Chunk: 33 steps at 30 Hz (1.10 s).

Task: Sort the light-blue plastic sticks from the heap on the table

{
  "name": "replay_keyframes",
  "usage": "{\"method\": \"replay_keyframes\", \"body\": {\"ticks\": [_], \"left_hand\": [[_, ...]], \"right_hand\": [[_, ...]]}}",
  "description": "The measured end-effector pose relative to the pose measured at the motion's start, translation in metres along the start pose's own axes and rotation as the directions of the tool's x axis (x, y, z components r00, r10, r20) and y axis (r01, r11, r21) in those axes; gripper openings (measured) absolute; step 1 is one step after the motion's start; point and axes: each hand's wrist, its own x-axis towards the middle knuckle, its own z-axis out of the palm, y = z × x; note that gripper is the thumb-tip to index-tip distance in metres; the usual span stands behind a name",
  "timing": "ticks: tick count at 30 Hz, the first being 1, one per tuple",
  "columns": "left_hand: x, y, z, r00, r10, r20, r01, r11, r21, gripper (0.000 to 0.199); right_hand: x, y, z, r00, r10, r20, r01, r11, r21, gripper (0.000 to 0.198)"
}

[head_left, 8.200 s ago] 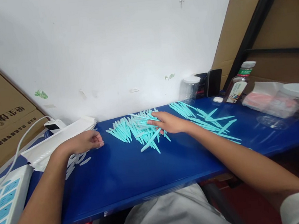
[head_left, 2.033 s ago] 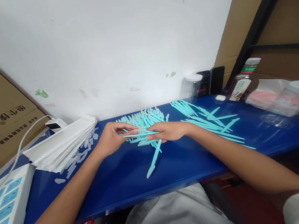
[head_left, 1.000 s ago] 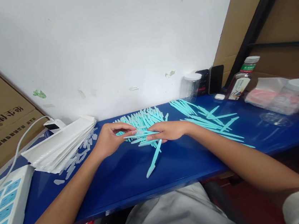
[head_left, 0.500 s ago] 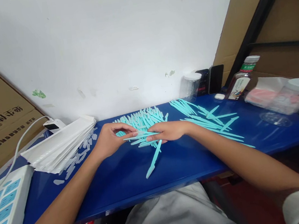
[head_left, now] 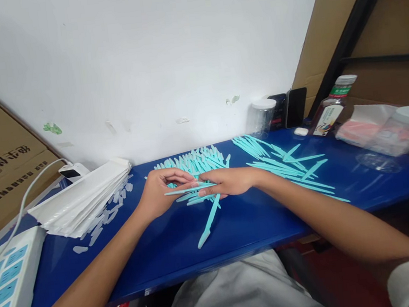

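Observation:
Several turquoise eyebrow razors [head_left: 209,220] are gripped in my right hand [head_left: 232,181]; one slants down toward the table's front edge, while others point left. My left hand [head_left: 157,192] meets it, thumb and fingertips pinched at the end of a razor between the two hands. The fingers partly hide that end, so whether a cover sits on it I cannot tell. Just behind both hands lies a dense pile of razors [head_left: 200,160] with pale ends. More turquoise razors [head_left: 283,166] are spread in loose groups right of my right hand.
Small translucent blade covers [head_left: 103,219] lie scattered beside a stack of white sleeves [head_left: 84,199] on the blue table [head_left: 157,257]. A power strip [head_left: 15,278] is at left. Toward the right stand a clear jar [head_left: 261,117], phones [head_left: 296,107], a bottle [head_left: 332,107] and a bagged pink item [head_left: 375,131].
My left hand has shifted slightly right, its fingertips closer to my right thumb. The razors in my right hand have turned a little; the slanting one's lower end has moved slightly left and down.

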Motion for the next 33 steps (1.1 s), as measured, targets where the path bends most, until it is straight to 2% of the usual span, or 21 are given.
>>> {"method": "replay_keyframes", "body": {"ticks": [5, 8, 14, 24, 29, 33], "left_hand": [[-0.001, -0.002, 0.004, 0.994, 0.003, 0.106, -0.005, 1.0, 0.014, 0.022], [-0.002, -0.003, 0.007, 0.993, 0.0, 0.12, -0.004, 1.0, 0.026, 0.025], [-0.002, -0.005, 0.011, 1.0, 0.023, 0.0, -0.023, 0.999, 0.027, 0.024], [0.002, -0.019, -0.004, 0.996, -0.002, -0.092, 0.004, 1.0, 0.021, 0.035], [0.003, -0.021, -0.01, 0.991, -0.019, -0.13, 0.019, 1.0, -0.004, 0.038], [0.004, -0.021, -0.011, 0.993, -0.053, -0.103, 0.046, 0.996, -0.074, 0.036]], "right_hand": [[0.001, -0.004, 0.003, 1.0, -0.018, -0.012, 0.018, 1.0, 0.006, 0.047], [0.002, -0.007, 0.004, 1.0, -0.024, 0.014, 0.024, 1.0, -0.017, 0.04], [0.004, -0.004, 0.005, 0.998, -0.066, -0.002, 0.066, 0.998, -0.01, 0.023], [0.001, -0.002, -0.004, 0.996, -0.087, 0.022, 0.087, 0.996, -0.005, 0.02], [0.0, -0.001, -0.008, 1.0, -0.025, 0.001, 0.025, 0.999, -0.03, 0.034], [-0.002, 0.0, -0.009, 0.999, -0.042, -0.022, 0.04, 0.997, -0.068, 0.051]]}}
